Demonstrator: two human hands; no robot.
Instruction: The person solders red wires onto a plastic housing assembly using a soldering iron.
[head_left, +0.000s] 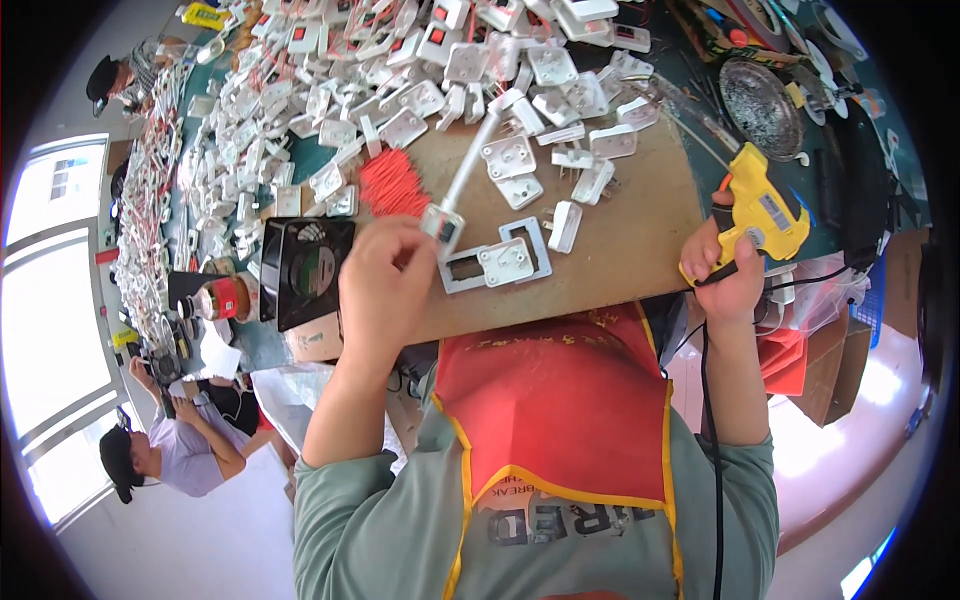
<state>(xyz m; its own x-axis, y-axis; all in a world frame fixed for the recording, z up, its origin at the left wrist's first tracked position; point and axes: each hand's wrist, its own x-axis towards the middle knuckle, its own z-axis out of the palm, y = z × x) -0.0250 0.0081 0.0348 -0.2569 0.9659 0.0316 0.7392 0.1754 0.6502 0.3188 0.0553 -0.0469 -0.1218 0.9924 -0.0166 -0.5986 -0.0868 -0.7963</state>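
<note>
My left hand (388, 280) pinches a small white plug housing (442, 226) with a dark switch in it, above the near part of the brown work board (600, 270). A white strip or cable runs up from the housing toward the pile. Just to its right, a white socket piece (507, 262) sits on a grey frame-shaped jig (541, 262). In my right hand (722, 258) is a yellow soldering gun (765, 208), its thin metal tip pointing up and left, its black cord hanging down. A bundle of short red wires (393, 183) lies beyond my left hand.
Many white plug housings (400, 128) cover the far side. A black fan (305, 272) and a jar (222, 298) stand at left. A round metal dish (762, 108) with grey residue lies far right. At left are a seated person (195, 445) and another person (130, 75).
</note>
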